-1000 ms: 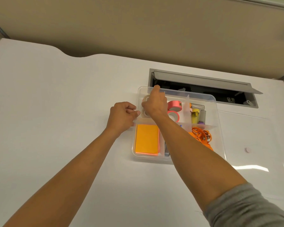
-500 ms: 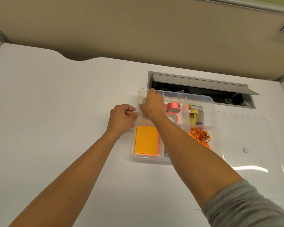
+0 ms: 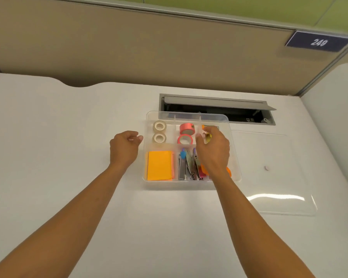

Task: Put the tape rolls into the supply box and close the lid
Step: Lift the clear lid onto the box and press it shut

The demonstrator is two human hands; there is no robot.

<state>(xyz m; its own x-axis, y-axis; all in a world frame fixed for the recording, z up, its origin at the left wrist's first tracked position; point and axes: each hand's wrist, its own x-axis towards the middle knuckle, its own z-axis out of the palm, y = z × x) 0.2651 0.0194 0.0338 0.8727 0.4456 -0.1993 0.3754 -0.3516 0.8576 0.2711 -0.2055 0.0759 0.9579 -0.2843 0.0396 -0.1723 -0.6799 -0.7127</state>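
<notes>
- Supply box [image 3: 234,157]: clear, divided into compartments, lid off, standing on the white desk [image 3: 58,157].
- White tape rolls [image 3: 159,131]: two, one behind the other in the far-left compartment, lying free of both hands.
- Pink tape rolls [image 3: 186,134]: two in the far-middle compartment, just left of the right hand's fingertips; whether they touch cannot be told.
- Left hand [image 3: 124,148]: loosely curled outside the box's left wall, knuckles close to the rim, holding nothing.
- Right hand [image 3: 214,151]: over the box's right half, fingers bent downward; no tape in it, and whether it grasps anything else is unclear.
- Lid [image 3: 279,187]: clear, flat on the desk just right of the box.
- Orange sticky notes [image 3: 159,167]: near-left compartment.
- Staplers [image 3: 189,167]: near-middle compartment.
</notes>
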